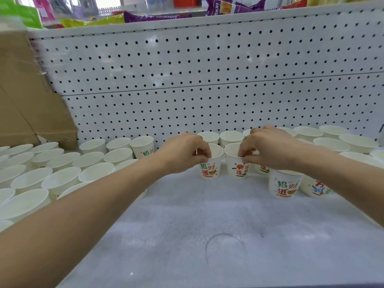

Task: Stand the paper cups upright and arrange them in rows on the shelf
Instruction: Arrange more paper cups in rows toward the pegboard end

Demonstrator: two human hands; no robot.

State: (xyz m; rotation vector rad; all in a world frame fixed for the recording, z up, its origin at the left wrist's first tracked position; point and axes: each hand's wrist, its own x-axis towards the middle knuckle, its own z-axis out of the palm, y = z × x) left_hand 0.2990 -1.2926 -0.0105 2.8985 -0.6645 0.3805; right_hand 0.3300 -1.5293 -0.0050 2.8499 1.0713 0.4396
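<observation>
Pinches rims of two upright white printed paper cups (208, 171), just before the white perforated back panel (207, 80), one in left hand (182, 154), one in right hand (268, 148); likely light, flimsy, crushable, so gentle rim grips only.

Light is bright, even and diffuse; shadows are faint, only soft grey patches on the shelf (187, 235) near the forearms (83, 215); the white paper cups (62, 179) at the left nearly wash out; the centre is sharp, with legible print on the left-hand cup (209, 172) and right-hand cup (239, 171); the cardboard box (25, 100) and the upper left corner smear with blur; wide-angle distortion bows the pegboard (207, 80) seams and stretches the cups at the edges.
</observation>
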